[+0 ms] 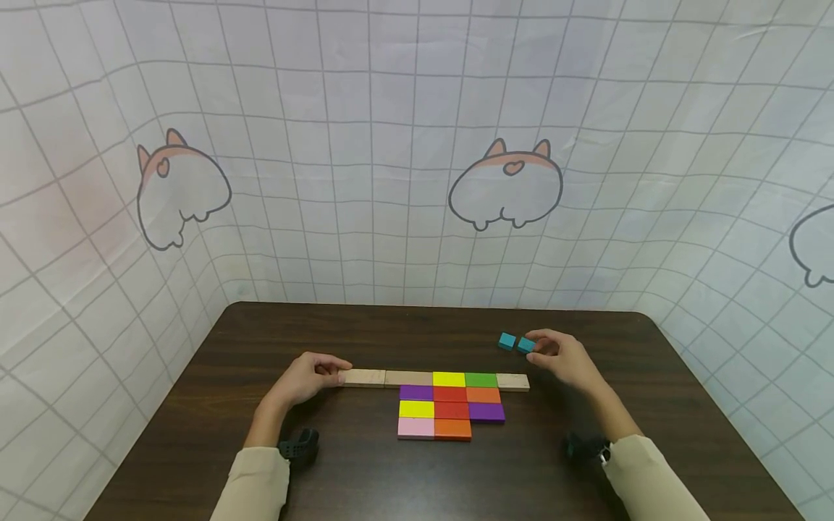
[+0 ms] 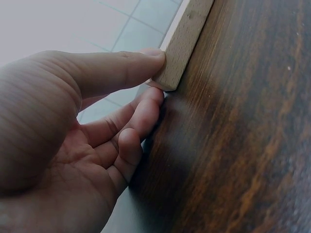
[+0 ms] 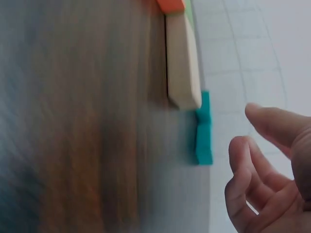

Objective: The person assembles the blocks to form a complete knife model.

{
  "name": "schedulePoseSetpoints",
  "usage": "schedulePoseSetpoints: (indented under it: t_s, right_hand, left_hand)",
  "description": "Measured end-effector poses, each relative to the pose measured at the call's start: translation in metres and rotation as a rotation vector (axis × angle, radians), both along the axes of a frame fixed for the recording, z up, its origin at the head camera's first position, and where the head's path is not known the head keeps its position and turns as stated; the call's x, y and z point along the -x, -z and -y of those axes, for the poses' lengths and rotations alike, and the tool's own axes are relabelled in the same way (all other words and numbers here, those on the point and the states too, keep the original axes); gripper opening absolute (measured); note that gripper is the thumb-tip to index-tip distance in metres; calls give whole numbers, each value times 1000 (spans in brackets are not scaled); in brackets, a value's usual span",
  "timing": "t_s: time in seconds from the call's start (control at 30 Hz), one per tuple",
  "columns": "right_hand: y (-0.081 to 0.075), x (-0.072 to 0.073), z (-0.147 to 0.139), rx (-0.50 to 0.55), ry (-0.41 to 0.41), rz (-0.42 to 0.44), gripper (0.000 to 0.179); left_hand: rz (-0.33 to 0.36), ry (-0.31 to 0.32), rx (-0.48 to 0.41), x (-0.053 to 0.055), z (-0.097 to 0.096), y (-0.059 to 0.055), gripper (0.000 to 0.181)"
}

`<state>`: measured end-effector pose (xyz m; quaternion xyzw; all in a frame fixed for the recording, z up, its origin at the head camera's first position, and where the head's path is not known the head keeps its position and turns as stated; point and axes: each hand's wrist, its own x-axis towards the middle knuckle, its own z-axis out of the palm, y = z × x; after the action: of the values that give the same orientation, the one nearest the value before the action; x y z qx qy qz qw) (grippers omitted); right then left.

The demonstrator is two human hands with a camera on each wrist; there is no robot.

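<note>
My left hand (image 1: 305,380) pinches the left end of a plain wooden block (image 1: 363,378), its thumb on the block's edge in the left wrist view. That block heads a row with a second plain block (image 1: 408,378), a yellow block (image 1: 449,379), a green block (image 1: 481,380) and a plain block (image 1: 512,382) at the right end. Two small teal blocks lie behind the row: a left one (image 1: 507,341) and a right one (image 1: 525,345). Beside the right one is my right hand (image 1: 565,359), fingers loosely bent; the right wrist view shows its fingertips apart from the teal blocks.
Below the row, touching it, lie purple (image 1: 416,393), red (image 1: 450,411), orange (image 1: 483,395), yellow (image 1: 416,409) and pink (image 1: 415,428) blocks. All lie on a dark wooden table (image 1: 352,477). A white gridded curtain (image 1: 365,181) hangs behind and at both sides.
</note>
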<state>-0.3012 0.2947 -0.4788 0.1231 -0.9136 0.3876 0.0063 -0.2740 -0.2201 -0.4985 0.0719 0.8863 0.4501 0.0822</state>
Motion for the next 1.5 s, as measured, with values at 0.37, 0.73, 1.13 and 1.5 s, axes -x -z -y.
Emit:
schedulePoseSetpoints:
  t_s: [0.37,0.73,1.13,1.5]
  right_hand:
    - [12,25,-17,19,50,162,51]
    - [15,36,-12,-5,64,191,37]
    - [15,35,-12,-74,70,172,34]
    - [16,35,-9,-131,79,152,35]
  left_hand:
    - [-3,7,-3,-1,0,2,21]
    - [-18,31,-5,-3,1,2,21]
    - [-24,23,-2,0,1,2,20]
    - [-16,18,-2,0,1,2,21]
